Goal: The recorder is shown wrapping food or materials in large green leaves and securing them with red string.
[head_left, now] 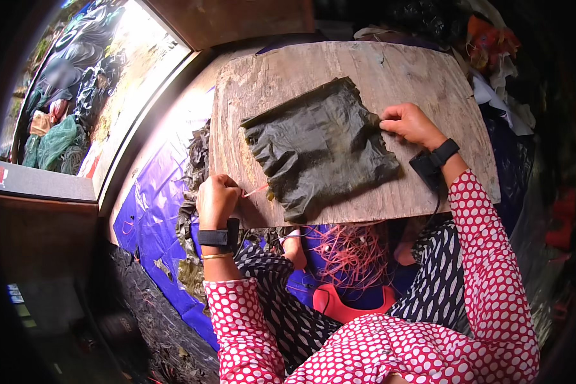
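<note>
A dark greenish-black, crinkled sheet (323,150) lies on a wooden board (422,77) in front of me, with one straight folded edge at its upper left and ragged edges elsewhere. I cannot tell what it is made of. My right hand (411,125) pinches at the sheet's upper right edge. Beside its lower left edge, my left hand (217,200) is closed with the fingertips together. A thin pale pink strip (257,191) runs from those fingertips to the sheet's edge.
Below the board, a heap of pink strips (355,253) lies near a red-pink object (329,301) between my legs. Blue plastic sheeting (153,237) with dark crumpled scraps (192,269) spreads at the left. An opening at upper left shows bundles (61,83) outside. Bags and cloth (493,45) crowd the right.
</note>
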`<state>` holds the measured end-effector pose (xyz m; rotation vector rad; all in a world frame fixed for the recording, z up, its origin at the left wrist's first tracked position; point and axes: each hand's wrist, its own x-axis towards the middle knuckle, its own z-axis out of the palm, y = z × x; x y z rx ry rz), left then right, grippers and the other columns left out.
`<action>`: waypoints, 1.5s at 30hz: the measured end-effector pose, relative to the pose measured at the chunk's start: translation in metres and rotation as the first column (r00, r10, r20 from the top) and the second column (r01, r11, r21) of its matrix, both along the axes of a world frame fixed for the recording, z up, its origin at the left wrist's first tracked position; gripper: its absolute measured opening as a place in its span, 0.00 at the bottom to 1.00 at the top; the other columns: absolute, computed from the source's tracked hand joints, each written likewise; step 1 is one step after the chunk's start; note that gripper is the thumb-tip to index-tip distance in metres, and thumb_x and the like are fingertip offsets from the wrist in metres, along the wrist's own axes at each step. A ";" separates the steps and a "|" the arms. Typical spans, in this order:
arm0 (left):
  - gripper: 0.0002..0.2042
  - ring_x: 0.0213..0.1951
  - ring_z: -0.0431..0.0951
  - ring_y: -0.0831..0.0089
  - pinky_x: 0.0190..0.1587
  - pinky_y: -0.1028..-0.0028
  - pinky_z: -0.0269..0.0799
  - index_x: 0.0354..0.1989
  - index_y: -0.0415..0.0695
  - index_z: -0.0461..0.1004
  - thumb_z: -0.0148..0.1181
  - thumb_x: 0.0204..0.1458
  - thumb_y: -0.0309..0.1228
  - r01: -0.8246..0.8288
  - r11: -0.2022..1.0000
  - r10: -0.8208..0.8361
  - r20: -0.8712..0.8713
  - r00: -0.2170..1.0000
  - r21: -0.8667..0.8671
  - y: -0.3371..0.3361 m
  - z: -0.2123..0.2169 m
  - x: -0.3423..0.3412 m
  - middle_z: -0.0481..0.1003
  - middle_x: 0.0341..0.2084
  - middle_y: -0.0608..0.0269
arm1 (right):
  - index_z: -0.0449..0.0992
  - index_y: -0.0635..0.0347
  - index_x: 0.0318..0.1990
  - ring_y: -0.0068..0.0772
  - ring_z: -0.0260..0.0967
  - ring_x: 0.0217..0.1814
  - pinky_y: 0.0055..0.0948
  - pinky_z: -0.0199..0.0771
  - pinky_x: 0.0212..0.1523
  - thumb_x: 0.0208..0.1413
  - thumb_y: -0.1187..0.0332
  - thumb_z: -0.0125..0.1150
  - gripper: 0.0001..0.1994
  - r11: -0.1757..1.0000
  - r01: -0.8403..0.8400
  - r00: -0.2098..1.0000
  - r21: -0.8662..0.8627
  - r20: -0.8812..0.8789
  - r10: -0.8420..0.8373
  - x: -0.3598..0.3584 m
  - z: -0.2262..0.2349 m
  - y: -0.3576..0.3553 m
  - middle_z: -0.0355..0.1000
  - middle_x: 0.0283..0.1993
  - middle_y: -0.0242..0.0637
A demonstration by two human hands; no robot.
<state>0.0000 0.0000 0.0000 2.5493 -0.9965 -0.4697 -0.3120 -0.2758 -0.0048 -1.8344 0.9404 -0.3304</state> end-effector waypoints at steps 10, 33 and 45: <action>0.09 0.37 0.77 0.50 0.40 0.58 0.72 0.27 0.41 0.78 0.53 0.40 0.28 -0.115 0.975 0.094 0.117 0.989 0.188 0.005 -0.003 0.022 0.76 0.29 0.43 | 0.74 0.64 0.24 0.16 0.62 0.19 0.19 0.63 0.19 0.48 0.70 0.61 0.07 1.000 -0.009 0.995 -0.013 -0.098 0.008 -0.008 0.006 0.003 0.67 0.19 0.26; 0.09 0.38 0.78 0.51 0.43 0.58 0.72 0.29 0.45 0.79 0.51 0.44 0.30 -0.157 0.987 0.157 0.171 0.973 -0.008 -0.033 0.000 0.010 0.77 0.32 0.47 | 0.75 0.64 0.25 0.17 0.62 0.14 0.21 0.62 0.17 0.50 0.69 0.60 0.08 0.947 0.222 0.966 -0.231 -0.078 -0.245 -0.008 -0.002 -0.015 0.67 0.16 0.29; 0.11 0.26 0.78 0.73 0.27 0.77 0.74 0.42 0.37 0.72 0.50 0.51 0.24 -0.396 0.804 -0.279 -0.869 0.409 -0.444 -0.028 0.019 0.026 0.76 0.26 0.60 | 0.69 0.66 0.50 0.22 0.74 0.28 0.19 0.77 0.23 0.60 0.69 0.51 0.14 0.817 0.034 0.918 0.575 0.305 -0.254 0.005 0.022 0.002 0.75 0.36 0.37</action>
